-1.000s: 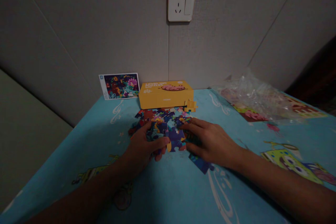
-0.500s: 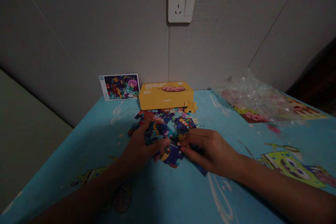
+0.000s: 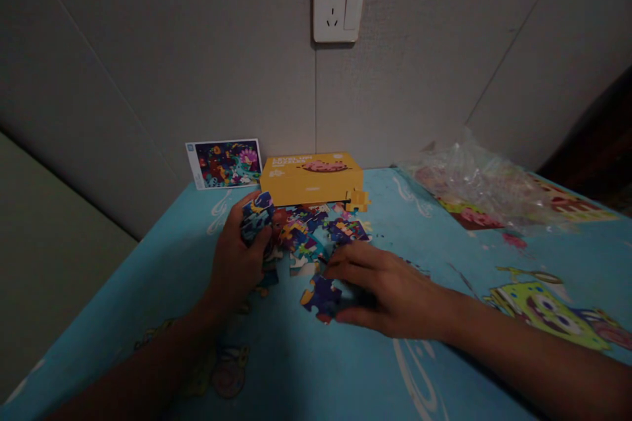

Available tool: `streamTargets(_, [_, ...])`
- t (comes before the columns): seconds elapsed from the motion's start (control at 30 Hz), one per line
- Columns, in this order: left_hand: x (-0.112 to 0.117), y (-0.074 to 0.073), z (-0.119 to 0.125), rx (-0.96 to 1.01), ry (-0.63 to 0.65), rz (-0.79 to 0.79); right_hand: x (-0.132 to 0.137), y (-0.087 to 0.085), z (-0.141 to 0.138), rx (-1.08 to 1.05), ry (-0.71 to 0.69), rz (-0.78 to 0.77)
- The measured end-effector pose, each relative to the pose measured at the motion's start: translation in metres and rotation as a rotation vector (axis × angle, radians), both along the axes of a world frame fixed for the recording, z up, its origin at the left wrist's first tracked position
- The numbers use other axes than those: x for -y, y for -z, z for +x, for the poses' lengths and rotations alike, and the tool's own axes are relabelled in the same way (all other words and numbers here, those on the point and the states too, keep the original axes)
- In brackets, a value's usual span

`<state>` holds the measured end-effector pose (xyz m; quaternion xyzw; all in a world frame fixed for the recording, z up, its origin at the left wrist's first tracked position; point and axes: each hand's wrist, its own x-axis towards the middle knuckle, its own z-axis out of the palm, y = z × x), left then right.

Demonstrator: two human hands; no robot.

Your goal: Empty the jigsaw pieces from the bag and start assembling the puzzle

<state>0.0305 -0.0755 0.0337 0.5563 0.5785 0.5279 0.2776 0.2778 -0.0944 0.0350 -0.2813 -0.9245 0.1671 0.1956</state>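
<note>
My left hand is closed round a stack of puzzle pieces, dark blue and teal, raised left of the loose pile. My right hand rests low over the table with thumb and fingers spread. Beside its fingertips lies a dark blue puzzle piece with an orange patch; whether the fingers touch it is hard to tell. Between the hands is a loose pile of colourful puzzle pieces, partly hidden by my right fingers. What lies under my right palm is hidden.
Behind the pile stands a yellow puzzle box, with a small yellow puzzle-shaped piece at its corner. A picture card leans against the wall at left. Crumpled clear plastic covers printed sheets at right. A blue cartoon tablecloth covers the table.
My left hand has moved left and away from my right hand with its pieces, uncovering more of the pile. My right thumb has spread from the fingers, and the dark blue piece stays near them.
</note>
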Motion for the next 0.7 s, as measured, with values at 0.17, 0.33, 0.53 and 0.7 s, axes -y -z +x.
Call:
streamTargets(0.17, [-0.007, 0.006, -0.004, -0.198, 0.233, 0.01, -0.001, 0.0, -0.003, 0.045, -0.062, -0.01])
streamTargets(0.33, [-0.014, 0.017, -0.008, -0.413, 0.268, 0.074, -0.002, -0.001, -0.005, 0.034, -0.147, -0.007])
streamTargets(0.53, [-0.02, 0.025, -0.016, -0.532, 0.272, 0.201, -0.003, 0.001, -0.005, 0.012, -0.178, 0.048])
streamTargets(0.7, [-0.023, 0.028, -0.014, -0.698, 0.323, 0.239, -0.003, 0.001, -0.005, -0.004, -0.18, 0.043])
